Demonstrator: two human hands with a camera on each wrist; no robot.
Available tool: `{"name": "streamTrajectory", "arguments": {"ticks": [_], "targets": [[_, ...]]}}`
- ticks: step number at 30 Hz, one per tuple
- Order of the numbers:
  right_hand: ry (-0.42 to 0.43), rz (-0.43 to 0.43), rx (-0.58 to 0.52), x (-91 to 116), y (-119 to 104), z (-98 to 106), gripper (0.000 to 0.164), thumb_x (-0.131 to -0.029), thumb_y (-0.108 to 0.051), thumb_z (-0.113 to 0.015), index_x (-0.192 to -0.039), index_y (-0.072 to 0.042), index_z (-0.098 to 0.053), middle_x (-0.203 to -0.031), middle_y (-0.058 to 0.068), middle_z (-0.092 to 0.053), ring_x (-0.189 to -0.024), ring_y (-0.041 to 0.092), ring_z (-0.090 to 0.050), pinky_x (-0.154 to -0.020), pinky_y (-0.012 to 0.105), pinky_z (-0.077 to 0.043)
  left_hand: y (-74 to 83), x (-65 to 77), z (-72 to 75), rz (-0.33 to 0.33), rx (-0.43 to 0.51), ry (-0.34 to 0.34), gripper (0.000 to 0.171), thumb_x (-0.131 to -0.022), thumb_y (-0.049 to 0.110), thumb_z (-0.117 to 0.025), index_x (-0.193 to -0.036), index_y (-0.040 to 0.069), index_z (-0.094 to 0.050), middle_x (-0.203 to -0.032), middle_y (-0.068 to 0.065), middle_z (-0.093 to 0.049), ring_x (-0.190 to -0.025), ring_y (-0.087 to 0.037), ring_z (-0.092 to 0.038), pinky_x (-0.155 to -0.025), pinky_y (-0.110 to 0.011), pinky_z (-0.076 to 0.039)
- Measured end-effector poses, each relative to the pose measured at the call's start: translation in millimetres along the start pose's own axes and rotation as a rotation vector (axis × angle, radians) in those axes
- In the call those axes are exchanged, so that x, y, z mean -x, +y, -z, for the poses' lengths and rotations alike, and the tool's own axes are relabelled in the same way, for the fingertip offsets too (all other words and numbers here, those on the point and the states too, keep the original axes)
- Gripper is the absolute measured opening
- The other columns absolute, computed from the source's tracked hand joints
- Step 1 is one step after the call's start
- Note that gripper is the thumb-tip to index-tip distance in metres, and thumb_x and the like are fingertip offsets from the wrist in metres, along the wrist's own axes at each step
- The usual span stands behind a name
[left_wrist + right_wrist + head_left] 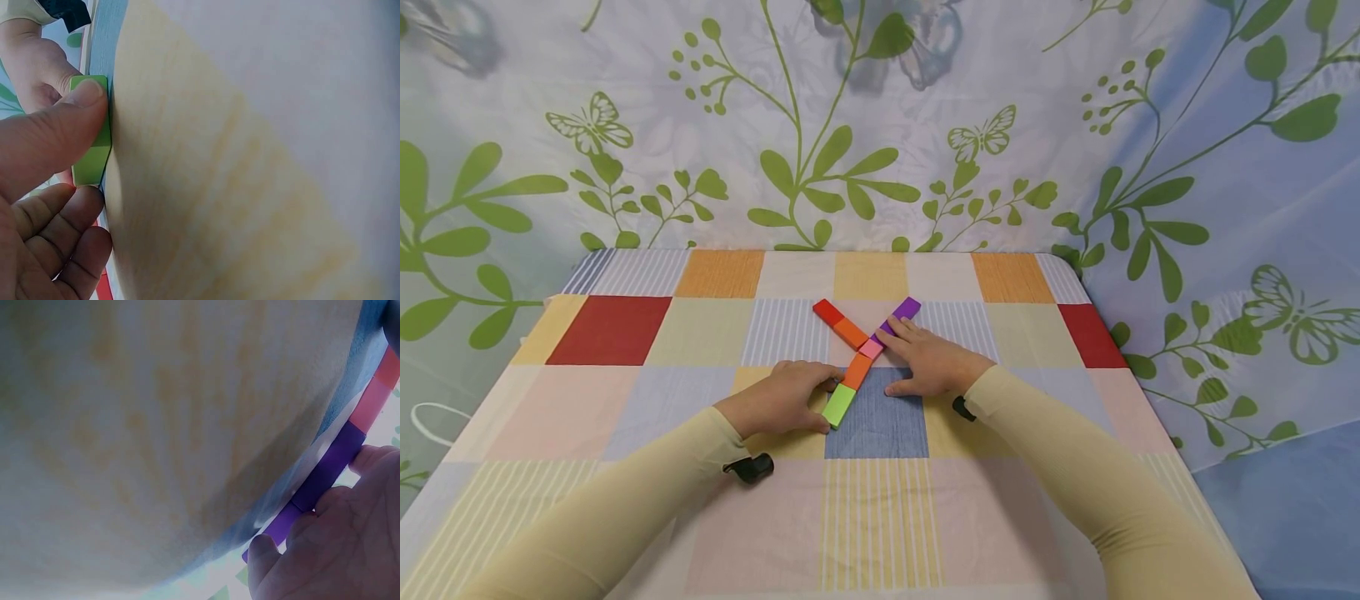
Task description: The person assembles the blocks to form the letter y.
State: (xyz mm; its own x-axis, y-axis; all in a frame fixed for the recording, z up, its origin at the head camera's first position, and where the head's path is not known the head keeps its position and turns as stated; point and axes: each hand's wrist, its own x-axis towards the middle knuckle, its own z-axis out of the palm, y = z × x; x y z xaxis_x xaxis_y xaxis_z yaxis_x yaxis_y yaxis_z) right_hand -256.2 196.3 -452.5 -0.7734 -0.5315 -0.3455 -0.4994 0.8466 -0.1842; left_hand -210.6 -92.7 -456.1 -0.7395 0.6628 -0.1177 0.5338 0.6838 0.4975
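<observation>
Flat rectangular blocks lie end to end in a Y shape on the table. A green block [838,406] forms the lower end, followed by an orange block [857,372] and a pink block [871,348]. Two purple blocks [907,307] make the upper right branch, partly covered by fingers. My left hand [785,400] holds the green block between thumb and curled fingers; its thumb [86,94] presses on the block in the left wrist view. My right hand [934,360] lays extended fingers along the purple blocks, its thumb spread away on the cloth.
A red block [827,312] and another orange block [851,333] form the upper left branch. The table bears a patchwork cloth [880,517]. Behind it hangs a curtain [647,75] printed with leaves and butterflies. A white cable loop [430,421] shows at the left edge.
</observation>
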Motion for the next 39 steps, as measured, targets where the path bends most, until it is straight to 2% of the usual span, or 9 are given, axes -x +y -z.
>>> {"name": "streamTrajectory", "arguments": {"ticks": [21, 32, 39], "targets": [[-0.007, -0.003, 0.003, 0.9, -2.7, 3.6, 0.105, -0.093, -0.067, -0.066, -0.171, -0.026, -0.008, -0.179, 0.006, 0.002, -0.166, 0.03, 0.001, -0.133, 0.048, -0.014, 0.6, 0.7, 3.6, 0.009, 0.003, -0.003, 0.083, -0.079, 0.033, -0.094, -0.149, 0.009, -0.056, -0.129, 0.001, -0.072, -0.127, -0.025, -0.062, -0.115, -0.058, -0.039], [-0.015, -0.01, 0.012, -0.6, -3.4, 3.5, 0.105, -0.093, -0.068, -0.066, -0.171, -0.026, -0.008, -0.179, 0.006, 0.002, -0.166, 0.029, 0.0, -0.133, 0.047, -0.013, -0.1, 0.7, 5.5, -0.02, -0.013, -0.006, 0.08, -0.079, 0.032, -0.093, -0.147, 0.011, -0.058, -0.128, -0.001, -0.07, -0.12, -0.021, -0.064, -0.111, -0.056, -0.041], [-0.028, -0.018, 0.03, -0.1, -6.1, 5.5, 0.105, -0.093, -0.068, -0.066, -0.171, -0.025, -0.009, -0.179, 0.007, 0.001, -0.166, 0.029, -0.002, -0.133, 0.047, -0.013, -0.6, -2.0, 2.2, -0.001, -0.015, -0.021, 0.08, -0.08, 0.032, -0.093, -0.148, 0.011, -0.058, -0.13, 0.0, -0.07, -0.121, -0.021, -0.063, -0.113, -0.055, -0.04]]}}
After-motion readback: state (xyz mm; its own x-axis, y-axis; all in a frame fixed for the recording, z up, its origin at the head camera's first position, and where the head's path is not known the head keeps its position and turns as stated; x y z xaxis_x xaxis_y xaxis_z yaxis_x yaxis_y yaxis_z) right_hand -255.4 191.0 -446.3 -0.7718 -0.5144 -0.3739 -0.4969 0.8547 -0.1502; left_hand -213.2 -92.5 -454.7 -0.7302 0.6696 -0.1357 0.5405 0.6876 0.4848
